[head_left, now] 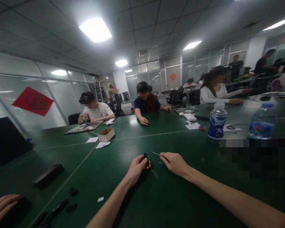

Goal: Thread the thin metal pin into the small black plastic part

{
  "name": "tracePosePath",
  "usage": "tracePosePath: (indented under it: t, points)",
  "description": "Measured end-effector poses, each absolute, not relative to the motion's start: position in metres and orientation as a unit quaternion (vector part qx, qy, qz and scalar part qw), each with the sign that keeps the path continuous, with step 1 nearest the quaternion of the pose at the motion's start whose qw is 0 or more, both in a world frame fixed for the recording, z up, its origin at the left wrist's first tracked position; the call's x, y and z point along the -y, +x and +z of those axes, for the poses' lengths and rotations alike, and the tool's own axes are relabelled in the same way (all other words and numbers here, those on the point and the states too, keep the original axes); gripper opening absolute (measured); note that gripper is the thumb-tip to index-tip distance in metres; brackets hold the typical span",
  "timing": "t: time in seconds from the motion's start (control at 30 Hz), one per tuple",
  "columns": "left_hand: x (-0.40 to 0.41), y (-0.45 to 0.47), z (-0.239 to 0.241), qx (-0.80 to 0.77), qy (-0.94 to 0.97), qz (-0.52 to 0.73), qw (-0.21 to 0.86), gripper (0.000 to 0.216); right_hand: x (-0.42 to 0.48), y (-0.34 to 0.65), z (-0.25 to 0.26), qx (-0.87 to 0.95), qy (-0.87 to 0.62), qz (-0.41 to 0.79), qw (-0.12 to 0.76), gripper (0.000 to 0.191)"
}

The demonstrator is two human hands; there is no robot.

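My left hand [138, 167] is closed around a small black part [146, 157], held upright just above the dark green table [156, 196]. My right hand [174, 163] pinches a thin metal tool [156, 153] whose tip points left, toward the black part. A short gap separates the two hands near the middle of the table. Both forearms reach in from the bottom of the view.
Small black pieces [73, 191] and a black bar [48, 175] lie at the left, near another person's hand [1, 207]. A cardboard box [106, 134] and paper slips sit farther back. Two water bottles [217, 121] stand at the right. Several people sit across the table.
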State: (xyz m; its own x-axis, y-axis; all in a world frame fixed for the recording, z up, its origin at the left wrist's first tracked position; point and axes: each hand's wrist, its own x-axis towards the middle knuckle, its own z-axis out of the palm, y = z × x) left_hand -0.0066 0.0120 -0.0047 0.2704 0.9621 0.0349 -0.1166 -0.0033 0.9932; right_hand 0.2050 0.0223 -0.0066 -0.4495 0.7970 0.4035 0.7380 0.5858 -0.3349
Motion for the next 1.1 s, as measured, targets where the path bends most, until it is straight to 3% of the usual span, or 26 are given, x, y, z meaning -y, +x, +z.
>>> tracePosePath:
  t: [0.27,0.63,0.93,1.1]
  points:
    - [-0.015,-0.007,-0.009,-0.381,0.479,0.496,0.616,0.038,-0.017,0.205,-0.004,0.902,-0.334,0.054,0.268,0.03]
    - [-0.014,-0.008,-0.008,-0.391,0.522,0.475,0.591,0.045,-0.016,0.206,-0.001,0.915,-0.323,0.025,0.242,0.031]
    - [-0.01,-0.008,-0.001,-0.407,0.574,0.461,0.541,0.038,-0.011,0.206,0.0,0.921,-0.323,-0.056,0.209,0.031]
    - [-0.014,-0.008,-0.005,-0.389,0.555,0.477,0.56,0.036,-0.012,0.204,-0.005,0.913,-0.341,-0.044,0.221,0.032]
